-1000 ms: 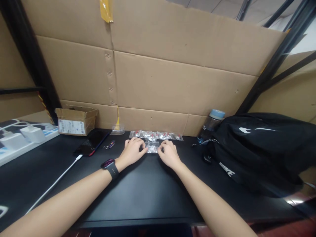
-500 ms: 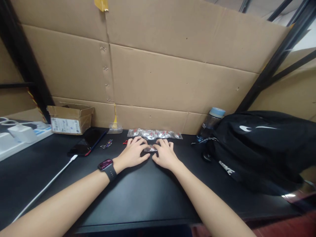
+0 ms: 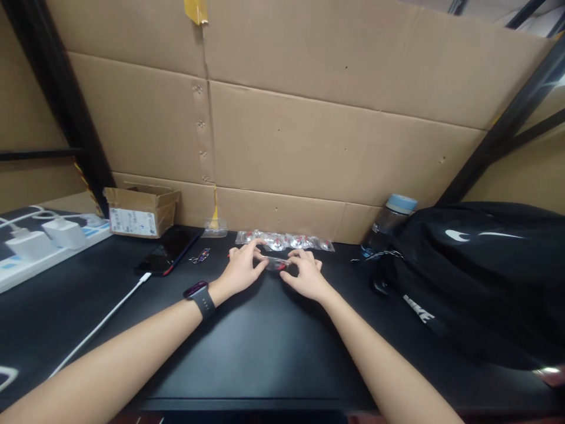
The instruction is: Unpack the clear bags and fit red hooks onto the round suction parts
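Between my hands is a small clear plastic packet (image 3: 276, 263) with something red in it; the contents are too small to make out. My left hand (image 3: 241, 268), with a dark watch (image 3: 200, 297) on the wrist, pinches the packet's left end between thumb and fingers. At the other end, my right hand (image 3: 308, 275) grips it in the same way. Just behind my hands lies a row of clear packets (image 3: 300, 242) holding shiny round items with red marks. A bit of red shows beside my left fingertips, mostly hidden.
Leftward on the black table (image 3: 260, 353) are a small colourful trinket (image 3: 202, 255), a phone (image 3: 168, 252) with a white cable, an open cardboard box (image 3: 141, 219) and a power strip (image 3: 95, 237). To the right stand a bottle (image 3: 385, 227) and a black backpack (image 3: 485, 282). Cardboard (image 3: 282, 147) walls the back.
My hands have moved slightly apart, and more of the packet shows between them. The whole view has shifted, so the surroundings appear farther right.
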Tool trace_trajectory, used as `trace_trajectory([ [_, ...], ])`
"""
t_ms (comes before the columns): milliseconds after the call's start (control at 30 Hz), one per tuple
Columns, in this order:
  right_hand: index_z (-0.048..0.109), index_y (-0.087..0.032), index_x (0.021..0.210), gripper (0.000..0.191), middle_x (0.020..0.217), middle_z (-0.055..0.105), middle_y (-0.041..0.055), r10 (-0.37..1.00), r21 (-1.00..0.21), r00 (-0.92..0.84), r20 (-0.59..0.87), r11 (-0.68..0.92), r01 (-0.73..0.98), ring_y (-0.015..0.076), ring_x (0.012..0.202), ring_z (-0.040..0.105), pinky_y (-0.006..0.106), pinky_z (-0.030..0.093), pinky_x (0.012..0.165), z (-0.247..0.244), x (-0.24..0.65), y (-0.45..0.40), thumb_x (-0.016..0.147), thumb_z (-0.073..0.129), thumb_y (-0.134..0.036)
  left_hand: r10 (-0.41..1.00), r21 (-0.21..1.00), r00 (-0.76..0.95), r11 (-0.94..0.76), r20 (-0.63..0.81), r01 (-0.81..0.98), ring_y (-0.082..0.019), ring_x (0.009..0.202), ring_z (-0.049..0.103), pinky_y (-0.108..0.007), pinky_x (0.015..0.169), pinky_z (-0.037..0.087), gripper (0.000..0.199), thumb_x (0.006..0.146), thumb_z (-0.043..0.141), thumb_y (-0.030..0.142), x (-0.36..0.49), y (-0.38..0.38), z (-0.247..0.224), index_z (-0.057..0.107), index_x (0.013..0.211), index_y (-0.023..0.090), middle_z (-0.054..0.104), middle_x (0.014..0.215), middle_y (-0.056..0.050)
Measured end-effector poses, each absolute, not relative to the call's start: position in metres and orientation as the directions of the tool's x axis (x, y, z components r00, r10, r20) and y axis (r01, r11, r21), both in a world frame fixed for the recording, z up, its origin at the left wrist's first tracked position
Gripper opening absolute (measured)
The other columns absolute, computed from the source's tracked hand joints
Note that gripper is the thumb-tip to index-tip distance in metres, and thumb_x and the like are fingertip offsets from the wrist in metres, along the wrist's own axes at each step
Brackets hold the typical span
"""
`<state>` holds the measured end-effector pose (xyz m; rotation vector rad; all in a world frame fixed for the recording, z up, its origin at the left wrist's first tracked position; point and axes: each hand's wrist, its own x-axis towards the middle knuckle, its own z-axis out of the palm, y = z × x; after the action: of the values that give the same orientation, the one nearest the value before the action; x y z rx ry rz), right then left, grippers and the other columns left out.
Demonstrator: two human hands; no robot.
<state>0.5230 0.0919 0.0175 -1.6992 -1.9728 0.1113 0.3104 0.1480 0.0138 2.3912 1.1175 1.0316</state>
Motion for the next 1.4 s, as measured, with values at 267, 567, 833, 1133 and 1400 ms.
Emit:
trace_trajectory([
  [267,0.074,-0.026,0.080,0.016,0.122,0.059,0.0053,0.940,-0.474,0.096,0.327,0.076,0.877,0.0278,0.117,0.047,0.045,0.031,0.091,0.006,0.518,0.099,0.087,0.067,-0.038,0.765,0.397,0.379,-0.610,0.520,0.686,-0.026,0.100,0.060,-0.040,0.088,0.031,0.029,0.086,0.063,0.034,0.309,0.146,0.017,0.057,0.113,0.025,0.070,0.098,-0.003],
  [567,0.072,-0.026,0.079,0.015,0.122,0.056,0.0062,0.913,-0.364,0.069,0.403,0.091,0.927,0.0287,0.117,0.044,0.045,0.030,0.089,0.001,0.516,0.103,0.088,0.065,-0.036,0.608,0.091,0.663,-0.763,0.437,0.640,-0.027,0.103,0.053,-0.041,0.084,0.033,0.027,0.095,0.053,0.037,0.318,0.120,0.016,0.070,0.117,0.035,0.063,0.105,-0.007],
  [833,0.069,-0.025,0.093,0.011,0.126,0.053,0.0095,0.884,-0.291,0.079,0.461,0.067,0.954,0.0307,0.120,0.042,0.048,0.030,0.092,0.007,0.523,0.101,0.085,0.065,-0.032,0.671,0.088,0.573,-0.682,0.471,0.726,-0.031,0.105,0.051,-0.048,0.088,0.031,0.031,0.097,0.047,0.042,0.316,0.124,0.013,0.074,0.110,0.031,0.066,0.100,-0.011],
  [1133,0.068,-0.027,0.100,0.018,0.123,0.054,0.0083,0.924,-0.233,0.061,0.378,0.031,0.972,0.0304,0.118,0.044,0.046,0.031,0.091,0.019,0.544,0.093,0.083,0.064,-0.031,0.703,0.055,0.495,-0.602,0.510,0.797,-0.036,0.114,0.048,-0.052,0.093,0.032,0.037,0.096,0.046,0.045,0.314,0.137,0.005,0.069,0.118,0.026,0.063,0.116,-0.015],
  [1400,0.063,-0.031,0.119,0.033,0.120,0.063,0.0064,0.979,-0.190,-0.026,0.201,0.065,0.980,0.0288,0.111,0.054,0.043,0.033,0.089,0.029,0.571,0.083,0.086,0.058,-0.031,0.715,0.070,0.479,-0.589,0.510,0.805,-0.034,0.112,0.053,-0.048,0.091,0.039,0.038,0.096,0.046,0.038,0.292,0.156,0.017,0.062,0.128,0.027,0.061,0.121,-0.013],
])
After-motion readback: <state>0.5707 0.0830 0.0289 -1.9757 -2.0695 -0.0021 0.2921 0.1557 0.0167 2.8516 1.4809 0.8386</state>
